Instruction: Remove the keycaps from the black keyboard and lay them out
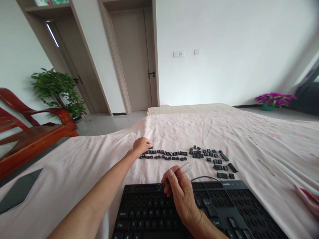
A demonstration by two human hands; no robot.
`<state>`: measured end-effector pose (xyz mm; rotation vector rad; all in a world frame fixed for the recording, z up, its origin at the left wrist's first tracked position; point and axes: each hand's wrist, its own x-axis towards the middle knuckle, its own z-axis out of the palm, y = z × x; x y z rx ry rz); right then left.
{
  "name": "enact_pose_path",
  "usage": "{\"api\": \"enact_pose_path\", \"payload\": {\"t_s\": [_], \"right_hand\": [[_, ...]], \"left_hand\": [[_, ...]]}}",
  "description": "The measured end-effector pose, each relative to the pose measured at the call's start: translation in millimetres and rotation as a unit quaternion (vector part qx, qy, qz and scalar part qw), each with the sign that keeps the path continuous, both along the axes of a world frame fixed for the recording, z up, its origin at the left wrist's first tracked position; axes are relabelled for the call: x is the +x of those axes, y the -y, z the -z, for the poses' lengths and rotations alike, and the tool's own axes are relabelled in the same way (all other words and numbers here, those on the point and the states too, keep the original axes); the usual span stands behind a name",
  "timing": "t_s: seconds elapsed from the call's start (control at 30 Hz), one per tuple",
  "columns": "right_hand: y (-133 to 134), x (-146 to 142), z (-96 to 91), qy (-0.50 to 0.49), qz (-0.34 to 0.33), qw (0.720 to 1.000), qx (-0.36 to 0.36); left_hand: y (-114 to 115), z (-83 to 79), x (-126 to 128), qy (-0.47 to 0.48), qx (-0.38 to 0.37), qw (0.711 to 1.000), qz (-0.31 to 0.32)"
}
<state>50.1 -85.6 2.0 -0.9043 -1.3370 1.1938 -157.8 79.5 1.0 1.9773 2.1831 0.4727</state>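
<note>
A black keyboard (pixel 159 212) lies in front of me, with keycaps on its middle and lower left and bare key sockets along its top row and right side. My right hand (pixel 180 196) is closed over its upper edge, holding a thin wire keycap puller (pixel 185 167) whose loop sticks out to the upper right. Beyond the keyboard, my left hand (pixel 142 145) is closed at the left end of a double row of loose black keycaps (pixel 170 153). Its fingertips are turned away, so what they pinch is hidden. More loose keycaps (pixel 210 153) lie scattered to the right.
A pale pink cloth (pixel 139 169) with creases covers the surface. At left lies a dark flat phone-like slab (pixel 20 191). Two thin sticks (pixel 266 167) and a red cloth piece (pixel 309 196) lie at right. The keyboard's cable (pixel 204 177) curves behind it.
</note>
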Motion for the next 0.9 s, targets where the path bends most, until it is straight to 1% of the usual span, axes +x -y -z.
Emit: {"api": "enact_pose_path", "payload": {"t_s": [0.1, 0.2, 0.3, 0.4, 0.5, 0.57, 0.6, 0.67, 0.77, 0.83, 0.9], "right_hand": [[-0.2, -0.2, 0.7, 0.0, 0.0, 1.0, 0.002], [-1.0, 0.1, 1.0, 0.004, 0.0, 1.0, 0.009], [-0.7, 0.3, -0.3, 0.012, 0.002, 1.0, 0.017], [3.5, 0.6, -4.5, 0.024, -0.003, 0.999, 0.024], [9.9, 0.2, -9.9, 0.041, -0.02, 0.998, 0.044], [13.6, -1.1, -12.1, 0.053, -0.038, 0.997, 0.05], [15.1, -2.1, -12.3, 0.057, -0.047, 0.996, 0.049], [17.6, -4.4, -11.3, 0.064, -0.064, 0.995, 0.047], [20.9, -7.7, -7.8, 0.086, -0.082, 0.992, 0.044], [23.1, -9.3, -6.0, 0.104, -0.092, 0.989, 0.045], [25.4, -10.5, -5.3, 0.121, -0.101, 0.986, 0.05]], "left_hand": [[1.9, 2.8, 0.1, 0.001, -0.002, 1.0, 0.0], [2.5, 1.9, -0.4, 0.009, 0.002, 1.0, 0.003], [5.1, -4.5, -1.2, 0.023, 0.012, 1.0, 0.011], [19.1, -13.8, -0.5, 0.042, 0.03, 0.998, 0.02], [52.2, -21.0, 2.2, 0.084, 0.066, 0.993, 0.053], [83.6, -23.0, 4.0, 0.147, 0.117, 0.974, 0.124], [100.7, -23.0, 4.5, 0.176, 0.125, 0.964, 0.154], [134.1, -21.0, 4.1, 0.218, 0.116, 0.951, 0.184], [173.9, -14.6, -0.7, 0.246, 0.066, 0.948, 0.192], [190.6, -10.7, -5.0, 0.243, 0.038, 0.947, 0.206], [200.8, -8.3, -8.0, 0.228, 0.027, 0.946, 0.229]]}}
